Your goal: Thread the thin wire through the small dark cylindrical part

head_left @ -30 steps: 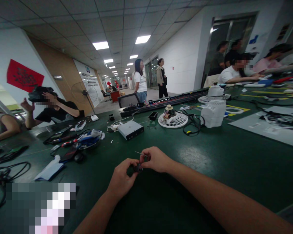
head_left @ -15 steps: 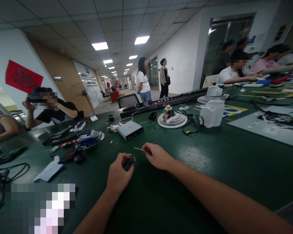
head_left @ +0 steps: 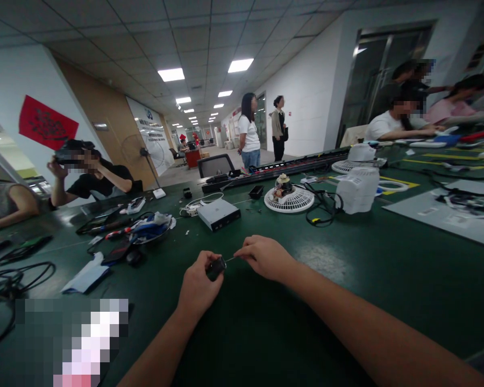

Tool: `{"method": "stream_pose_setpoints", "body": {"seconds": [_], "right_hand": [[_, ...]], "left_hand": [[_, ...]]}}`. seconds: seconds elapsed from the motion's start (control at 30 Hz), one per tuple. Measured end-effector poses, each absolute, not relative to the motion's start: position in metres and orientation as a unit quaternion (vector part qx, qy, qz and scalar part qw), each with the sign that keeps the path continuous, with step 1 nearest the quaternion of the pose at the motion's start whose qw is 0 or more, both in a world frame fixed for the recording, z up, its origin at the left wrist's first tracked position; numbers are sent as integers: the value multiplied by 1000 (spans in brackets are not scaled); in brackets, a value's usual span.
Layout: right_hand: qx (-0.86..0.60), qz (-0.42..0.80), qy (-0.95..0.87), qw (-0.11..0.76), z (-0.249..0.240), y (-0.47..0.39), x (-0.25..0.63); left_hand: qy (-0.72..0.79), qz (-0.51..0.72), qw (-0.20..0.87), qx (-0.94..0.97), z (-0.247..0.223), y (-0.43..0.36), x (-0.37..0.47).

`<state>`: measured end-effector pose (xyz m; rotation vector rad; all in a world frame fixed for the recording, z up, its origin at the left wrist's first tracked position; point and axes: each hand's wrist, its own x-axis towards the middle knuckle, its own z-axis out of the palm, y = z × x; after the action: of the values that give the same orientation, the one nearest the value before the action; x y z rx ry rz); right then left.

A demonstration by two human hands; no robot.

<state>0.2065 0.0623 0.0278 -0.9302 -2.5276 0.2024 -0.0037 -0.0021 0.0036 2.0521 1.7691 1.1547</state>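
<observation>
One small black open-topped box (head_left: 256, 192) sits on the dark green desk (head_left: 387, 263), its inside too dim to read. Your left hand (head_left: 197, 285) grips a short dark cylinder (head_left: 216, 268) above the desk; your right hand (head_left: 264, 258) pinches a thin metal rod (head_left: 230, 259) pointing at its end, under lit ceiling panels (head_left: 241, 65).

- Dark cylinder (head_left: 216, 269): smooth, plastic-looking
- Thin rod (head_left: 230, 259): metal, by its look
- Desk (head_left: 387, 263): smooth, glossy
- Flat box (head_left: 216, 212): matt grey metal
- Round grille (head_left: 273, 202): white plastic
</observation>
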Motion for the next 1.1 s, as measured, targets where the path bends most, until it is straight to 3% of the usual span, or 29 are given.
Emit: {"method": "stream_pose_setpoints", "body": {"seconds": [0.23, 0.67, 1.1], "right_hand": [[-358, 64, -904, 226, 26, 62, 206], [-340, 158, -890, 260, 23, 66, 206], [-367, 120, -889, 245, 25, 65, 206]], "left_hand": [[594, 384, 105, 699, 4, -3, -3], [583, 359, 159, 712, 3, -3, -2], [582, 375, 167, 702, 0, -2, -4]]}}
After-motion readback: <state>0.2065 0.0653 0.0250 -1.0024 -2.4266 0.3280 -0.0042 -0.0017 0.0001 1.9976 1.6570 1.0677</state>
